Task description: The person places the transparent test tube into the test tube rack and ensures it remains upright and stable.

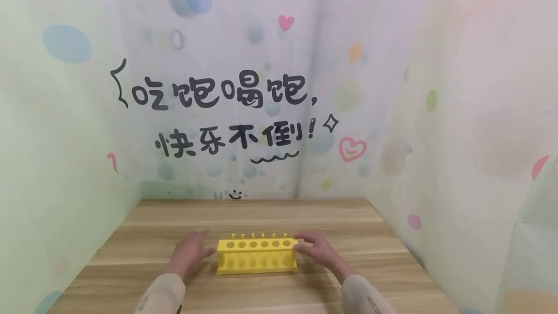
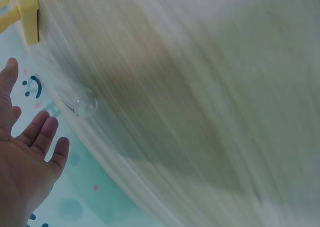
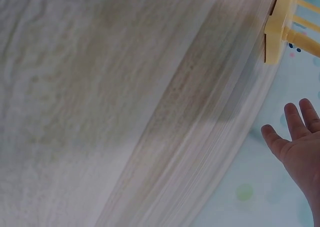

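A yellow test tube rack (image 1: 257,246) stands upright on the wooden table, with a row of round holes along its top and short pegs behind. My left hand (image 1: 189,253) is just off the rack's left end, fingers spread and nothing held. At the other end, my right hand (image 1: 320,250) has its fingertips close to the top corner; whether they touch it I cannot tell. The left wrist view has the left palm (image 2: 25,172) and part of the rack (image 2: 30,17). In the right wrist view, the right fingers (image 3: 297,119) look extended, the thumb out of sight.
A clear, rounded, glass-like object (image 2: 85,104) lies on the table near the left fingers; its full shape is unclear. Printed curtains with dots and lettering (image 1: 226,110) enclose the wooden table (image 1: 257,214) at the back and both sides.
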The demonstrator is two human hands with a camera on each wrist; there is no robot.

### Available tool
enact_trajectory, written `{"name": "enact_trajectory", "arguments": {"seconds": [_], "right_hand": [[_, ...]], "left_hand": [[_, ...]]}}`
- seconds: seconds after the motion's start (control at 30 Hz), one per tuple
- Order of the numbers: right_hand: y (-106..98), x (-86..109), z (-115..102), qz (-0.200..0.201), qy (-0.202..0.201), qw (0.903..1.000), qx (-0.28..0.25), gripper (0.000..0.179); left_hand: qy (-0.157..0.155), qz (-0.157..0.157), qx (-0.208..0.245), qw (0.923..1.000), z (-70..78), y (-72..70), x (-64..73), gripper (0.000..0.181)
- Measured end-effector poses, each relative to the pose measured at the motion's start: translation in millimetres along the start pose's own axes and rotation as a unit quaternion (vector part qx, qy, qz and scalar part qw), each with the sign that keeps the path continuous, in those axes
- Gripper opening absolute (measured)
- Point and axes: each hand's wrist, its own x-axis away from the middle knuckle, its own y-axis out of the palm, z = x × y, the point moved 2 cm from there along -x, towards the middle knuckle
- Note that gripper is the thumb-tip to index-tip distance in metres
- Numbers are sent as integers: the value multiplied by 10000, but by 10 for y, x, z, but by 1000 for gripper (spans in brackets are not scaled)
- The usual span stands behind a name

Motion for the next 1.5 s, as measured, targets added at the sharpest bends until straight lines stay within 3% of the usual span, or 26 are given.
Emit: {"name": "enact_trajectory", "arguments": {"seconds": [0.33,0.8,1.5], "right_hand": [[24,9,8,24,-144,9998,-122,36],[24,1,-28,-122,1,9999,-55,43],[-5,19,-16,-43,-121,9999,56,40]], "left_hand": [[-39,3,272,9996,-5,25,59,59],[95,-13,-42,9999,-68,34,56,47],[-4,-280,-175,9995,-38,79,-38,33]]}}
